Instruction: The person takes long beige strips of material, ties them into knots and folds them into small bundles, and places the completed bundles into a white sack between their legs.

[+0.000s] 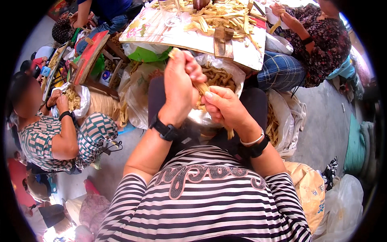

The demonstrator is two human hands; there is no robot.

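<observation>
Above my lap, my left hand (181, 82) is closed around a yellow-brown dried strip (202, 87). One pale end of it pokes out past the fingers at the top. My right hand (226, 105) pinches the same strip lower down between thumb and fingers, and a tail of it hangs below that hand. Just beyond my hands is a white bag (240, 76) holding brown twisted strips (218, 76). On the table (149, 30) ahead lies a heap of pale yellow strips (219, 20), with a small wooden block (223, 42) at its near edge.
A clear cup (171, 14) stands on the table. Sacks with strips (272, 125) sit at my right knee, and a paper sack (306, 187) behind. Co-workers sit left (60, 137) and right (326, 48). A red-topped wooden stool (92, 56) stands at the left.
</observation>
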